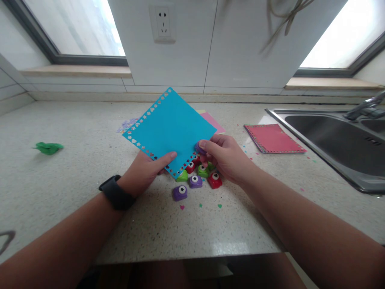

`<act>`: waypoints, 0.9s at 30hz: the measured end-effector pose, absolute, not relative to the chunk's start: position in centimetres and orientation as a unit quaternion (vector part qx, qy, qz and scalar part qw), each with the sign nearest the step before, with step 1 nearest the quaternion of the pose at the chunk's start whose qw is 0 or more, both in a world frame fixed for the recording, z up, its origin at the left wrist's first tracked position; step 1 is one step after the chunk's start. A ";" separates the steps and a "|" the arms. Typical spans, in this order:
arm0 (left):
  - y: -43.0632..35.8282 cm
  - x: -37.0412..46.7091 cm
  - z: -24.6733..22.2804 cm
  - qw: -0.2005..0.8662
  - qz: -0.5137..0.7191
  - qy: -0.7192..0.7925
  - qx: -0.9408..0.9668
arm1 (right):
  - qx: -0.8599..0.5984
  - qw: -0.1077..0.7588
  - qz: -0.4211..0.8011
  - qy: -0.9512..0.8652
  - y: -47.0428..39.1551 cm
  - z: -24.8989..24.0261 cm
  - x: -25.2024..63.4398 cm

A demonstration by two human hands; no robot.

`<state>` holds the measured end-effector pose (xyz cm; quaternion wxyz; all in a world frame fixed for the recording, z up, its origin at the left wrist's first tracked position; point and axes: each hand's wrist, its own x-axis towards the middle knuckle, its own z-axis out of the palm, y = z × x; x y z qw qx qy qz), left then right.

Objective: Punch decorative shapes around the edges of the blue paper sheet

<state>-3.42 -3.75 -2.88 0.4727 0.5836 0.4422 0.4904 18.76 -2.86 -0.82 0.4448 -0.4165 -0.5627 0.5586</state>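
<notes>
A blue sheet of paper (170,128) is held tilted above the counter, with rows of small heart, star and flower holes along its two left edges and part of the lower right edge. My left hand (150,164) grips its lower left side, thumb on top. My right hand (224,154) pinches a purple craft punch (199,148) at the sheet's lower right edge. Beneath lie several more punches, among them a purple punch (180,193), another purple punch (195,182), a red punch (214,180) and a green punch (203,170). The paper partly hides some of them.
A stack of punched sheets, red on top (275,138), lies beside the steel sink (325,140). Pink paper (213,121) and a pile of paper bits (128,125) show behind the blue sheet. A green crumpled item (49,148) sits far left. Confetti dots the counter (75,176).
</notes>
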 end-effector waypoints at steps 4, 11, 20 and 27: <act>-3.8 -3.2 -2.7 0.480 0.501 0.432 0.576 | -0.417 0.446 0.555 -0.566 -2.8 -0.9 18.8; -3.7 -3.2 -2.7 0.471 0.507 0.423 0.585 | -0.403 0.450 0.560 -0.567 -2.8 -0.8 18.7; -4.0 -3.3 -2.5 0.462 0.465 0.444 0.611 | -0.391 0.450 0.569 -0.567 -2.9 -0.6 18.8; -3.8 -3.3 -2.6 0.463 0.467 0.445 0.608 | -0.388 0.449 0.572 -0.566 -2.9 -0.5 18.8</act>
